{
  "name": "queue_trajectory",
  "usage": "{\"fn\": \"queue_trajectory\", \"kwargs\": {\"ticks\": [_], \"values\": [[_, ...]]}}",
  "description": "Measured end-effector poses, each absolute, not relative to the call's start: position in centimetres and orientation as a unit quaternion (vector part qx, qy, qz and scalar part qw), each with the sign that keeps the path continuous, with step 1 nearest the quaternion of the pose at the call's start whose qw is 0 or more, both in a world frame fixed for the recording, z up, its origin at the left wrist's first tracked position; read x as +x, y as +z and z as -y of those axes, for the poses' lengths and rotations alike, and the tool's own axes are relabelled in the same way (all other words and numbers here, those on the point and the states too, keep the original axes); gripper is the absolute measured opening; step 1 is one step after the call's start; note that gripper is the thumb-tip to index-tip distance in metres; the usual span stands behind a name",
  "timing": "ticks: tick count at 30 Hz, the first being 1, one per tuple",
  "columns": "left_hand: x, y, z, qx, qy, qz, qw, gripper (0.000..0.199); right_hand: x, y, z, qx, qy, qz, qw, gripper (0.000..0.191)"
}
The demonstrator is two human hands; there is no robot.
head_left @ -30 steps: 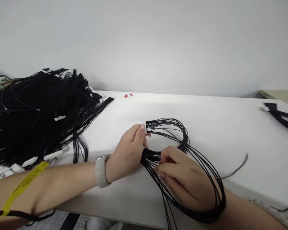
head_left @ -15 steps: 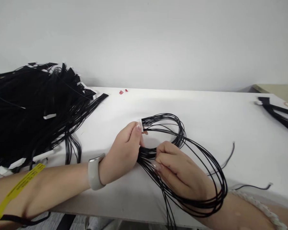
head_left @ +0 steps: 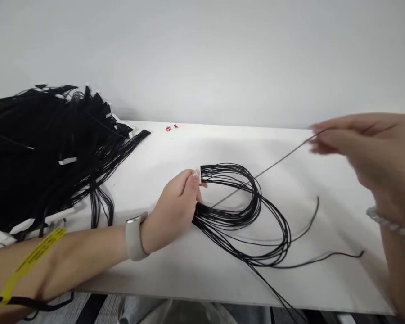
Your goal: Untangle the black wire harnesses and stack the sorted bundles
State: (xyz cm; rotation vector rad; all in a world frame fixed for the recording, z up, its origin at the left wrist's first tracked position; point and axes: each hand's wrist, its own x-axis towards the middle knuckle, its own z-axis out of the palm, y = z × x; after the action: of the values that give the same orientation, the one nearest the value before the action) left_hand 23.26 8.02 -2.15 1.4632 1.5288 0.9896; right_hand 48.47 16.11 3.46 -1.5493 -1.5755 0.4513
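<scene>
Black wires [head_left: 254, 198] — white tabletop [head_left: 155, 148]

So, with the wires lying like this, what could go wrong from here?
The thin wire held up by the right hand crosses the loop of black wires and could snag it. Some strands hang over the table's front edge and may catch. A hard tug could strain the white connector in the left hand.

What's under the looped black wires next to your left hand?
The white tabletop shows through and around the loop of black wires. Under the left hand gripping the bundle, the surface is covered and cannot be seen.
</scene>
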Motion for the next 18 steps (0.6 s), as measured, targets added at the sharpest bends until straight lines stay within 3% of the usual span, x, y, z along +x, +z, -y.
{"fn": "queue_trajectory", "kwargs": {"ticks": [2,5,8,11,14,18], "values": [[23.3,-2.2,-8.1,0.582,0.387,-0.599,0.39,0.037,48.8,3.8,-16.9,-0.523,0.317,0.531,0.586,0.015],[23.5,-2.0,-8.0,0.585,0.384,-0.6,0.387,0.036,48.4,3.7,-17.3,-0.469,0.44,0.423,0.638,0.027],[23.5,-1.9,-7.9,0.586,0.379,-0.601,0.389,0.036,46.6,2.9,-16.2,-0.507,0.413,0.493,0.574,0.041],[23.4,-1.8,-7.9,0.589,0.369,-0.606,0.388,0.036,43.9,1.9,-14.0,-0.511,0.318,0.655,0.458,0.019],[23.3,-1.5,-8.0,0.598,0.348,-0.615,0.378,0.036,41.5,1.0,-11.9,-0.434,0.241,0.797,0.344,0.015],[23.4,-1.1,-7.6,0.627,0.34,-0.596,0.369,0.036,39.9,0.2,-10.8,-0.413,0.224,0.818,0.332,0.012]]}}
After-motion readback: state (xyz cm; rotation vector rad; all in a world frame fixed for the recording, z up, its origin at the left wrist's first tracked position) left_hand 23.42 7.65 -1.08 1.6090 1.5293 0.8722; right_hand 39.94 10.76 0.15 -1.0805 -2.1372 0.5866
